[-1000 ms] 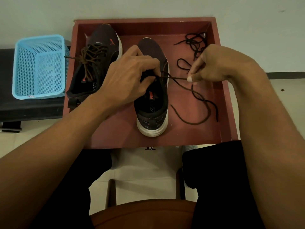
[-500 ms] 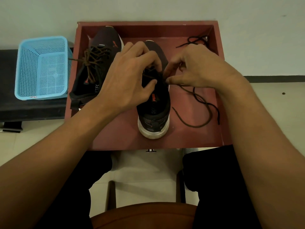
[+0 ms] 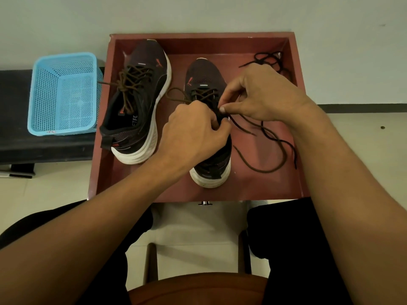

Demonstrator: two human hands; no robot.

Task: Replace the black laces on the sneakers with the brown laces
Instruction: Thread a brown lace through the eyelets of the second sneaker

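While the left hand [image 3: 193, 128] curls closed over the tongue and upper eyelets of the right-hand sneaker [image 3: 209, 133], its fingers bunched on the brown lace [image 3: 266, 148] there, the right hand [image 3: 262, 93] meets it from the far side — thumb and forefinger pinched together on the same lace just above the left knuckles. That shoe lies with its long axis running away from the person, toe toward the wall and white heel nearest the lap. From the pinch a loose brown strand loops out to the right across the red tray [image 3: 293, 119]; another loop shows to the left of the eyelets. Beside it the other sneaker [image 3: 138, 102] — already brown-laced — tilts, toe at the far left corner. Black laces [image 3: 267, 59] sit tangled in the far right corner. A blue basket [image 3: 63, 93] stands left of the tray.
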